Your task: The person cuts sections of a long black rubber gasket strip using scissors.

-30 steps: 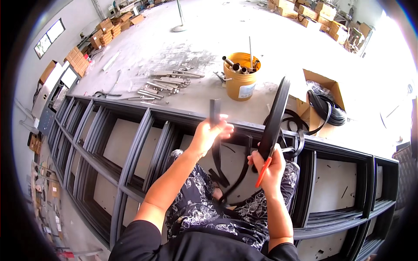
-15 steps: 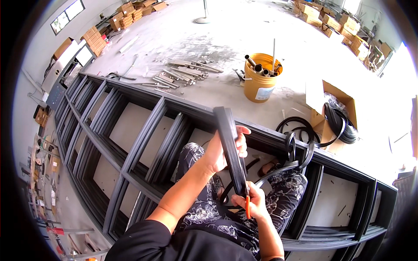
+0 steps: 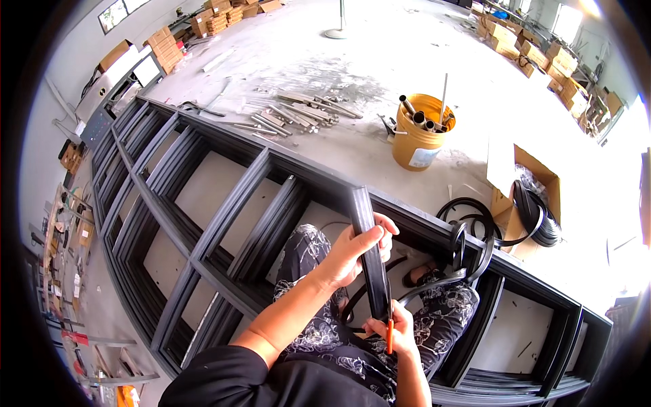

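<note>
My left hand [image 3: 349, 258] is closed around the middle of a short dark grey bar [image 3: 372, 281], thumb across its face. The bar stands slanted over my lap, its upper end pointing away from me. At the bar's lower end, my right hand [image 3: 400, 327] is closed on orange-handled scissors [image 3: 390, 337], their narrow blades up against the bar's right edge. Whether the right fingers also pinch the bar or a strip cannot be made out. A black rubber strip [image 3: 432, 285] loops beside my right knee.
Stacked dark metal frames [image 3: 230, 201] surround my legs. Beyond them stand a yellow bucket [image 3: 412, 146] of tubes and a cardboard box [image 3: 503, 203] with a black strip coil [image 3: 536, 214]. Metal pieces [image 3: 302, 112] lie on the floor. Cartons [image 3: 163, 51] stand further back.
The view has shifted slightly. Both hands still hold the bar and the scissors; the bar's upper end sits a little lower and closer to my left hand.
</note>
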A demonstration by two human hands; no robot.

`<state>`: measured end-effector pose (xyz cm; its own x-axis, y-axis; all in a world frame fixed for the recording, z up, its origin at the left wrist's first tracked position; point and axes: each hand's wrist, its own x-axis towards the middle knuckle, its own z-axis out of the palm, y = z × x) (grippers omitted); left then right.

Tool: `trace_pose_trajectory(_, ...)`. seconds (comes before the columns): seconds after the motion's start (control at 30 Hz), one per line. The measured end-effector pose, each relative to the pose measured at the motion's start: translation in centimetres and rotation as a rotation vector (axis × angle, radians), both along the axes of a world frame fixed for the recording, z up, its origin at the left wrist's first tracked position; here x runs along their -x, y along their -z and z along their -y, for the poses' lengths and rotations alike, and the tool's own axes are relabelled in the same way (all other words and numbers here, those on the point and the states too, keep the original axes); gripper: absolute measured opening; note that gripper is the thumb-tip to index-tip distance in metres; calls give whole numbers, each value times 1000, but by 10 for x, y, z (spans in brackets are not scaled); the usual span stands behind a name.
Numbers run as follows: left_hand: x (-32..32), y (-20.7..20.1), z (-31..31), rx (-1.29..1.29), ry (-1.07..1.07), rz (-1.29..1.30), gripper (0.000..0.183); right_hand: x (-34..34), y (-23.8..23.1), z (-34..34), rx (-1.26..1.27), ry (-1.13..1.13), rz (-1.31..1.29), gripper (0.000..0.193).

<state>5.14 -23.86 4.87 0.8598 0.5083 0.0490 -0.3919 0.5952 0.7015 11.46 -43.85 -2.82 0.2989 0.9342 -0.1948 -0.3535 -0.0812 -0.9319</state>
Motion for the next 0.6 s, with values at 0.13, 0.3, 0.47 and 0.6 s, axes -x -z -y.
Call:
trace_pose_trajectory(0.13, 1, -7, 6, -39, -22, -21, 23, -4, 7, 3, -41, -22, -26, 21)
trace_pose_trajectory(0.3, 5, -7, 14, -122, -27, -38, 20, -4, 9, 5, 6, -20, -50, 18)
trace_pose_trajectory(0.47, 9, -5, 16, -120, -18, -24, 20, -2, 11, 7, 17, -49, -11, 22)
trace_pose_trajectory(0.6, 11, -8, 18, -111, -7, -37, 21, -1, 13, 7, -19, -55, -12, 23)
